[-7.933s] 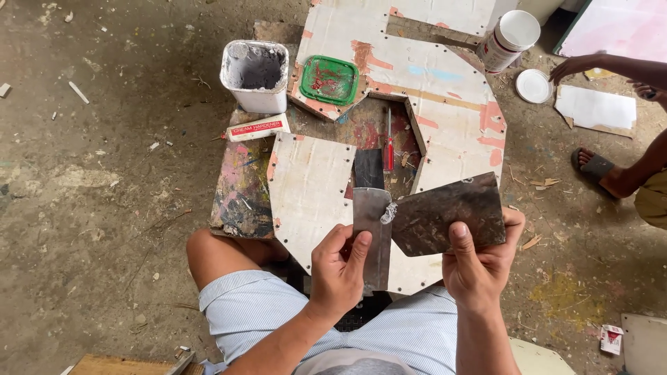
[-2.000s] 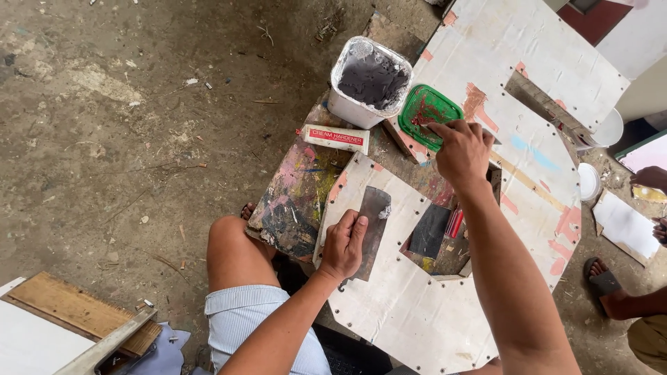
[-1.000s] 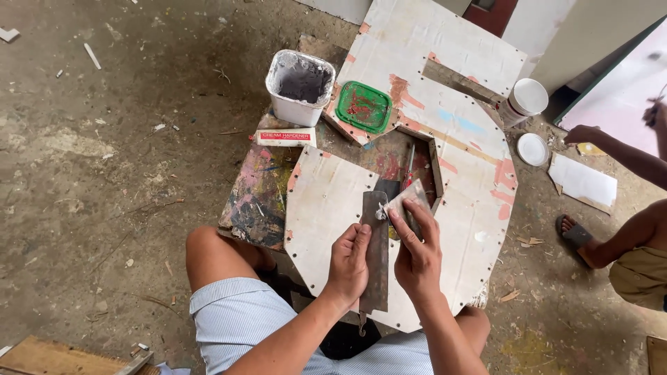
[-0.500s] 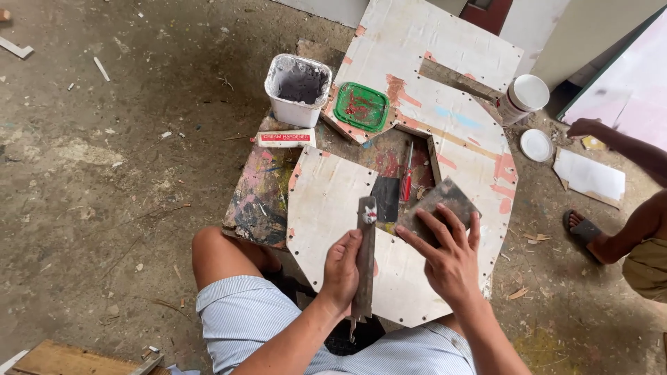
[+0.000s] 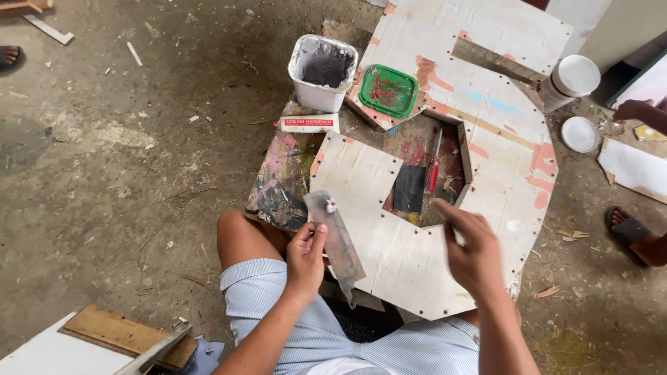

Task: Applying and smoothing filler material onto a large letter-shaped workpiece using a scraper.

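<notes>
Down near the seated person's knees, I see the left hand (image 5: 306, 255) gripping a long grey scraper blade (image 5: 335, 235), fingers curled round its left edge and thumb pressed on its face. The blade's long axis runs on a diagonal: its upper end points far and left, carrying a small white-and-red dab of filler (image 5: 331, 205), and its lower end points near and right, tapering to a tip over the lap. It hangs above the near left edge of the pale cut-out board (image 5: 389, 243) lying on the floor.

I see the right hand (image 5: 472, 248) to the right of the blade, well apart from it, over the board; it is blurred, the fingers look loosely spread and I cannot make out anything in them.

Beyond the blade, in the board's opening, lie a dark flat sheet (image 5: 409, 188) and a red-handled tool (image 5: 433, 172). Farther off stand a white tub of grey putty (image 5: 322, 72), a green lid (image 5: 388, 90) smeared red, and a small red-and-white box (image 5: 310, 124). A paint-stained panel (image 5: 281, 184) sits just left of the board. Far right, I see a white jar (image 5: 568, 82), its round lid (image 5: 579, 134), and another person's hand (image 5: 639, 111).
</notes>
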